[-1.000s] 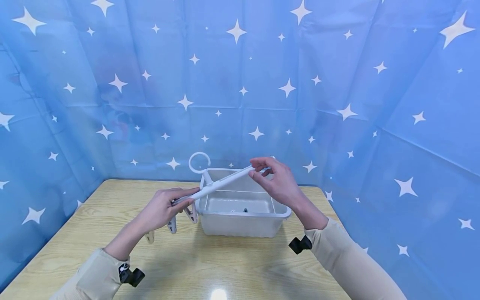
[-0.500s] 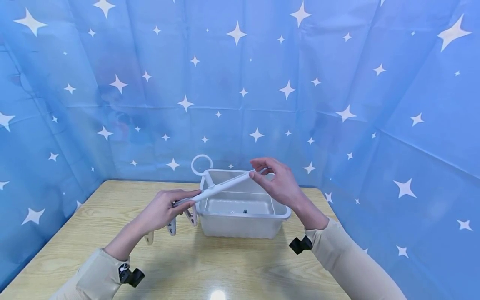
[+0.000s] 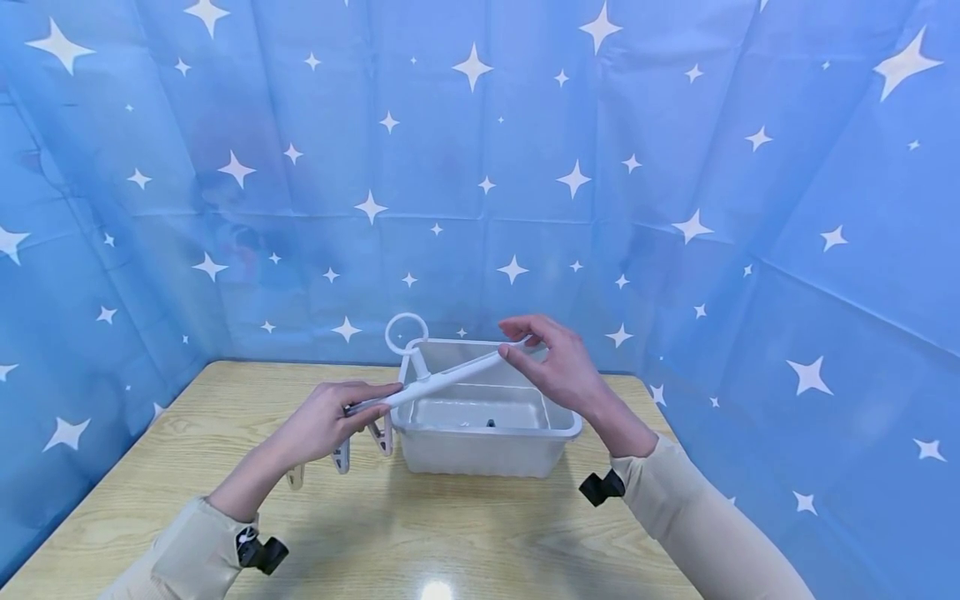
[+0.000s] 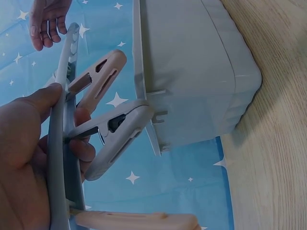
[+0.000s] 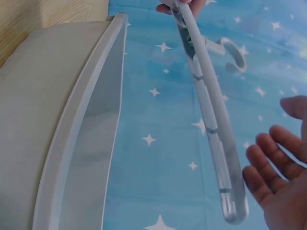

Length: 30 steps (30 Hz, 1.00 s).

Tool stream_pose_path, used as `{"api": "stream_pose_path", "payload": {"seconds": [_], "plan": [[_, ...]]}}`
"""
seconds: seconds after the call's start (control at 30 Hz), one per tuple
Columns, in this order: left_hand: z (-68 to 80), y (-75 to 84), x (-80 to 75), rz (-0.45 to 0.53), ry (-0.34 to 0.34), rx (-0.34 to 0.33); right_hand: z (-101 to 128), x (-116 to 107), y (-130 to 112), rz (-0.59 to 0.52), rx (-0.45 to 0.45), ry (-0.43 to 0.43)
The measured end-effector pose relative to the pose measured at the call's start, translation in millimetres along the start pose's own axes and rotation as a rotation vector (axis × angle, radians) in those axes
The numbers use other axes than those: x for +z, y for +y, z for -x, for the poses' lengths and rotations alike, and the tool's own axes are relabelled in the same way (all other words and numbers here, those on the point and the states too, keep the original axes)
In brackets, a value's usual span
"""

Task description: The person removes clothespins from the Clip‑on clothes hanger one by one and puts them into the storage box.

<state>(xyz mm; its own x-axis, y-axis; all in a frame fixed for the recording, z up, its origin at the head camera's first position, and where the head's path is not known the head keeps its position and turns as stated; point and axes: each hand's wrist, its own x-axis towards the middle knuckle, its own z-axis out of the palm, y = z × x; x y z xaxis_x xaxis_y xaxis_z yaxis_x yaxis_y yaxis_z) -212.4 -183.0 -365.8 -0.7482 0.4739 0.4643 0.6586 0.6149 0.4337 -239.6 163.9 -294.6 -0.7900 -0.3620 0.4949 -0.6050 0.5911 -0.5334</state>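
You had the hanger (image 3: 457, 377) in the air, its near end clamped between your left hand's (image 3: 322, 421) thumb and fingers, its bar slanting toward your right hand (image 3: 558, 365). Your right fingers were loosely bent and spread from the thumb, just beside the far end; whether a fingertip touched it, you couldn't tell. In the head view that hand covered the bar's tip. Three clips (image 4: 122, 132) hung from the bar, partly behind your left hand from above; the left wrist view cut the nearest off at its lower edge. The hook (image 3: 407, 333) overlapped the bin's (image 3: 480, 454) back left corner in your line of sight, but the left wrist view showed a gap between hanger and bin. A small dark thing (image 3: 491, 423) inside was too tiny to make out. The bin stood near the table's (image 3: 450, 533) back edge, with tabletop to its left, right and front. Behind hung a starry curtain (image 3: 450, 167).
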Motion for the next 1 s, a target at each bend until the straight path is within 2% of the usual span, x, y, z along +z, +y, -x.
{"api": "stream_pose_path", "payload": {"seconds": [0.27, 0.43, 0.63, 0.77, 1.0], "plan": [[0.5, -1.3, -0.2, 0.015, -0.014, -0.001, -1.3, 1.8, 4.2, 0.006, -0.017, -0.012], [0.4, -1.9, -0.6, 0.018, -0.019, 0.002, -3.0, 0.2, 7.6, 0.037, -0.053, -0.08], [0.6, -2.9, -1.4, 0.0, -0.012, 0.001, -4.4, -0.2, 12.4, 0.121, -0.172, -0.177], [0.9, -3.7, -1.8, 0.006, -0.02, -0.001, -5.3, 0.3, 16.3, 0.141, -0.248, -0.187], [0.5, -4.4, -3.1, 0.006, -0.018, 0.015, -8.3, 0.1, 22.4, 0.175, -0.304, -0.184]]}}
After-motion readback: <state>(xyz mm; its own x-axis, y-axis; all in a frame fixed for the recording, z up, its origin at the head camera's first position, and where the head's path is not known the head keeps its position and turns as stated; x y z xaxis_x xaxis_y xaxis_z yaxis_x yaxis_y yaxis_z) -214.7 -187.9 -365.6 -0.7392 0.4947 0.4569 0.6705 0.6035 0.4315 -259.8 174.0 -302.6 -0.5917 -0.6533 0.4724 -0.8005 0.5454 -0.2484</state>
